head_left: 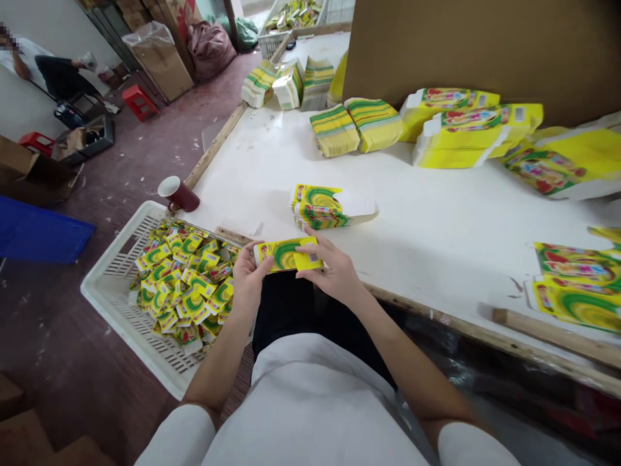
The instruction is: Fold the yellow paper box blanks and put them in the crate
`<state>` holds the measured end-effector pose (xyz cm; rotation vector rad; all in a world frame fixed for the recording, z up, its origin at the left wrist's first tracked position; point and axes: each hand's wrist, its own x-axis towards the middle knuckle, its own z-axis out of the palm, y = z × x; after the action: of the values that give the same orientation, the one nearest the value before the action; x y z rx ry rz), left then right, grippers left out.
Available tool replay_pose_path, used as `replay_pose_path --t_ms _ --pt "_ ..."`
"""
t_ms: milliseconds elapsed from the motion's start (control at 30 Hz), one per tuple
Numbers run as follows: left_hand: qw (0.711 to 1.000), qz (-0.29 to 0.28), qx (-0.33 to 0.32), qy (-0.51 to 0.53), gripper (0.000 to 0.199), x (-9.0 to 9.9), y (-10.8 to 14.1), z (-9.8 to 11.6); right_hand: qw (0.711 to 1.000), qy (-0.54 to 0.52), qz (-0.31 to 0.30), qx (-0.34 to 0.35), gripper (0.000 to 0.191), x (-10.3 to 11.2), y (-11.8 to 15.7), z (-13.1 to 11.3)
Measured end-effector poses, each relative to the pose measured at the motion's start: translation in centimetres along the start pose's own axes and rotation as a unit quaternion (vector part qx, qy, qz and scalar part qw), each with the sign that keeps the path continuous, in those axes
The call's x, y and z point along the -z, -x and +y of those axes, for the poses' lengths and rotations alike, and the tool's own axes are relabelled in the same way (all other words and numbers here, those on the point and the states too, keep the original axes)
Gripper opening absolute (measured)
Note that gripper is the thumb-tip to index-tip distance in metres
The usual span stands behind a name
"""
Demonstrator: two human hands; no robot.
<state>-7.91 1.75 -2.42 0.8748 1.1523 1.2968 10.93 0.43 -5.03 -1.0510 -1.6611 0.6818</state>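
Note:
A small yellow-and-green carton (286, 254) is held level between my two hands, just off the table's front edge. My left hand (248, 272) grips its left end, thumb on the front face. At the right end, my right hand (332, 262) has its fingers and thumb closed around the yellow end panel. Just beyond my hands, a stack of flat printed cartons (317, 207) lies on the white table (417, 213). To my left, a white plastic crate (116, 285) holds a heap of small yellow-and-green cartons (184, 278).
A maroon mug (180, 194) stands at the table's left edge. Bundles of flat cartons (359, 126) and larger yellow boxes (466, 133) line the back, before a brown board (466, 52). A wooden strip (557, 336) lies front right. A seated person (63, 71) is far left.

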Motion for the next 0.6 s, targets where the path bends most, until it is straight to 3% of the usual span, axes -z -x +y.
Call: replay_pose_path --t_ms 167,233,367,433,533,600 --pt "1.0 -0.008 0.001 -0.014 0.048 0.5 -0.1 0.6 0.998 0.011 -0.056 0.01 0.02 0.7 0.1 0.3" --pt "1.0 -0.013 -0.003 -0.016 0.046 0.4 0.2 0.4 0.999 0.008 -0.047 -0.014 0.021 0.8 0.1 0.1" --pt "0.999 -0.027 0.005 -0.028 0.042 -0.4 1.1 -0.3 0.995 -0.041 0.009 -0.086 0.053 0.0 0.0 -0.5" --pt "0.999 -0.029 0.01 -0.035 0.041 -0.3 1.3 -0.3 0.995 -0.036 -0.007 -0.09 0.061 -0.5 0.0 -0.7" --pt "0.996 -0.013 0.0 -0.084 0.041 2.2 0.7 0.7 0.996 -0.025 -0.076 -0.04 0.078 -0.5 -0.8 -0.5" --pt "0.982 0.041 -0.039 -0.178 0.04 5.9 -0.3 1.9 0.997 -0.011 -0.072 -0.018 0.087 0.5 -1.9 0.3"
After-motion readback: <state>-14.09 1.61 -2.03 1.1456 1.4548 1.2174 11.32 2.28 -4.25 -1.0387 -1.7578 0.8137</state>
